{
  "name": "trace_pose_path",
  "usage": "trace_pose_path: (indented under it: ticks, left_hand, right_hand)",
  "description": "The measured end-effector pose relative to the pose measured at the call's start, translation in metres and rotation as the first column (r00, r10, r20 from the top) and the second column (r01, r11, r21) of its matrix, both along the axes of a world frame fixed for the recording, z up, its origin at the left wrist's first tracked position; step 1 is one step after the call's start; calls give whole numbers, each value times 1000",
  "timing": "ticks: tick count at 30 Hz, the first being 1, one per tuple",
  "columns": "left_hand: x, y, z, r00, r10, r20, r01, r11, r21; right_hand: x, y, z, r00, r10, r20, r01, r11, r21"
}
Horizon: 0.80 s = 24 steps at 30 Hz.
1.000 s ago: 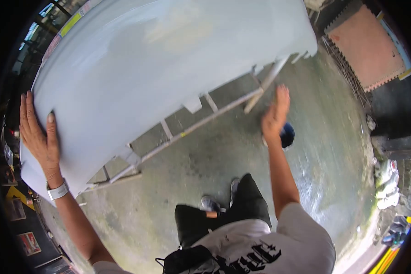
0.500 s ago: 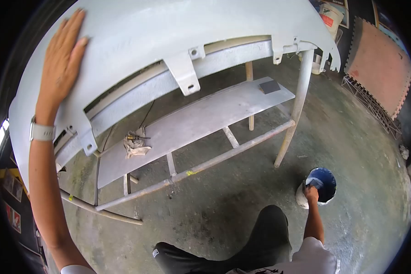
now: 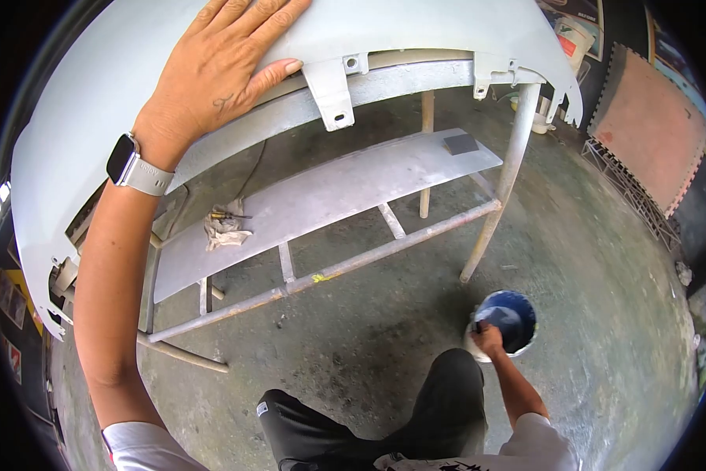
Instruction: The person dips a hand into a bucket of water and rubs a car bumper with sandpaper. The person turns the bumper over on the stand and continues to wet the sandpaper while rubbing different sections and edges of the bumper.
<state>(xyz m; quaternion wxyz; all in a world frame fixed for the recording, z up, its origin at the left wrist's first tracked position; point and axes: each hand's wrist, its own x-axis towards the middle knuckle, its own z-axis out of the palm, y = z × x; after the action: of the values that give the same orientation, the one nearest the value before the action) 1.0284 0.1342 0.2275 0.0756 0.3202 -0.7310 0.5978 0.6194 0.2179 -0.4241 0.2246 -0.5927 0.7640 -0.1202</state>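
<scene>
A large pale grey-white car bumper [image 3: 400, 27] lies across the top of a metal stand. My left hand [image 3: 223, 67] rests flat on its surface, fingers a little apart, the thumb by the lower edge near a bracket tab [image 3: 331, 94]. A watch [image 3: 139, 165] is on that wrist. Low on the right, my right hand [image 3: 490, 341] is closed at the near left rim of a bucket [image 3: 532, 318], white outside and dark blue inside. Something small and dark shows at its fingers, blurred. Inside the bucket is a greyish-blue patch I cannot make out.
Under the bumper, the stand's grey shelf panel [image 3: 329, 200] carries a crumpled cloth [image 3: 226, 228] with a yellow-and-black tool, and a dark sheet [image 3: 460, 144]. A stand leg [image 3: 490, 212] reaches the concrete floor. A pinkish foam mat [image 3: 647, 125] leans at right.
My left hand has slid right along the bumper. The bucket has come left, closer to my knee, together with my right hand.
</scene>
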Motion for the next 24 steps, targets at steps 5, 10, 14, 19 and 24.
trace_pose_path:
  ticks: [5, 10, 14, 19, 24]
  left_hand:
    - [14, 9, 0, 999, 26, -22, -25, 998, 50]
    - [73, 23, 48, 962, 138, -237, -137, 990, 20]
    - [205, -29, 132, 912, -7, -409, -43, 993, -113]
    - [246, -18, 158, 759, 133, -638, -112, 991, 74]
    - [246, -20, 147, 723, 102, -684, -124, 992, 17]
  right_hand:
    - [78, 11, -9, 939, 250, 234, -238, 968, -79]
    - [107, -9, -4, 193, -160, 968, -296, 931, 213]
    - [84, -79, -168, 391, 875, 286, -793, 478, -378]
    - [124, -99, -228, 866, 122, 486, -359, 827, 432]
    - [141, -100, -247, 907, 240, 345, -379, 821, 427]
